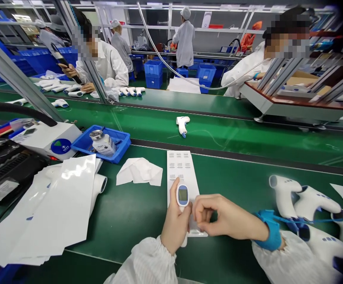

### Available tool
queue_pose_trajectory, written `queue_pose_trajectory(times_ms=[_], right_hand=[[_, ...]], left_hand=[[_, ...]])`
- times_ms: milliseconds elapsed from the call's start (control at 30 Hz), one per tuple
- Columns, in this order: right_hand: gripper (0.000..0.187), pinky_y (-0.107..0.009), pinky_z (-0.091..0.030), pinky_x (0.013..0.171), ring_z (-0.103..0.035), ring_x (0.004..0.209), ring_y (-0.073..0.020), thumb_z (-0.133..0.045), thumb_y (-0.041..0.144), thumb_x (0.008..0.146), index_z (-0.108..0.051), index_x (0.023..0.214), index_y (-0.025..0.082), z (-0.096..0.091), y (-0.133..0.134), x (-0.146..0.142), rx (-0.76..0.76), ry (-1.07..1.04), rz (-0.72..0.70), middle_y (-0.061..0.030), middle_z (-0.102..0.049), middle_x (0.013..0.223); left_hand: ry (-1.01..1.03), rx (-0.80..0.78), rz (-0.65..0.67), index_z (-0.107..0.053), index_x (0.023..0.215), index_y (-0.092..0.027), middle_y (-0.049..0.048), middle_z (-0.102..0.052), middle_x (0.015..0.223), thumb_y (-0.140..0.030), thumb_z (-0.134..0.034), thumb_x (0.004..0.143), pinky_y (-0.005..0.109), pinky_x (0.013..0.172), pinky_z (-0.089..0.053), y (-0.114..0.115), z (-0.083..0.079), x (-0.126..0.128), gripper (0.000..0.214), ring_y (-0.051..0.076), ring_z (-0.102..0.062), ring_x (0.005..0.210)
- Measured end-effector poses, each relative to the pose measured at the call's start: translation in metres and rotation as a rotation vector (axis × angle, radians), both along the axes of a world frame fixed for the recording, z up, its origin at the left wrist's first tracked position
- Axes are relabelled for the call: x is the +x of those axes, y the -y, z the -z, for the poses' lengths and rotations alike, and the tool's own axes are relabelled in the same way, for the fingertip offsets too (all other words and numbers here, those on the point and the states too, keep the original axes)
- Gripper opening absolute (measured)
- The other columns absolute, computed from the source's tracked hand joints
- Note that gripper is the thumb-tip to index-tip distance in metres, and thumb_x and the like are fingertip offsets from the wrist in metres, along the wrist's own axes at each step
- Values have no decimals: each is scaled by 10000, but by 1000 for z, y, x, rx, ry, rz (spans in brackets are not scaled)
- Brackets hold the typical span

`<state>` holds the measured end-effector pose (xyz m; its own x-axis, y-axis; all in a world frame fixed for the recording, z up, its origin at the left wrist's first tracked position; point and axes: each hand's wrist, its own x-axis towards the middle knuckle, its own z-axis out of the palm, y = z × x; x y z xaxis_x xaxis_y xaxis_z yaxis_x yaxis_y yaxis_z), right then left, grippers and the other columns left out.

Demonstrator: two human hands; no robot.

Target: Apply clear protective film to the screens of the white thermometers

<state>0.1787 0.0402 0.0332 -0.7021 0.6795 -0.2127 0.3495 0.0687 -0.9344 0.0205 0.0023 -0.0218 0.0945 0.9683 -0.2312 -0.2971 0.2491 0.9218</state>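
Note:
My left hand (174, 223) is wrapped round a white infrared thermometer (183, 195), its small grey screen facing me. Close by on the right, my right hand (209, 215) has its fingers curled and the thumb drawn in near the thermometer's side; whether something small is pinched there cannot be made out. A blue strap (268, 230) circles my right wrist. Under both hands lies a white sheet of printed labels (181, 159), partly covered by them. Several more white thermometers (316, 203) lie on the bench by my right forearm.
A crumpled white cloth or paper (140, 171) lies left of the label sheet. Beyond it stands a blue tray (118, 156) with a bottle (103, 142). White sheets (56, 209) cover things at left. One thermometer (182, 125) lies on the green conveyor (233, 136). Co-workers sit across.

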Motion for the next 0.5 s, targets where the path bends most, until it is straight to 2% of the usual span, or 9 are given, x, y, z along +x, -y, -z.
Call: queue_pose_trajectory(times_ms=[133,200,333,500], right_hand=[[103,-261,-475,634,-588,787,-144,-597,141,790,-602,712,207,-3,-14,-16,285,36,199,-34,-599,980],[103,-269,-471,672,-585,836,-151,-604,128,787,-611,724,209,-1,-22,-22,365,64,236,-35,-589,1013],[150,-278,-471,752,-596,900,-158,-594,63,758,-618,734,208,1,-30,-27,384,83,216,-25,-619,1005],[147,-284,-474,755,-610,893,-167,-596,62,757,-591,717,204,1,-31,-27,353,53,240,-24,-643,939]], left_hand=[[-32,17,11,-239,1486,-318,41,-274,1582,-282,-540,926,411,1169,-276,1,2,0,637,238,-291,1437],[-46,15,15,-232,1488,-323,29,-260,1587,-239,-522,927,416,1185,-240,0,2,1,637,230,-270,1445],[-95,34,28,-207,1497,-323,21,-246,1592,-141,-498,897,404,1186,-235,-1,5,0,691,230,-258,1449],[-111,26,39,-180,1503,-316,8,-225,1597,-99,-465,888,371,1190,-221,0,8,-1,712,191,-229,1458]])
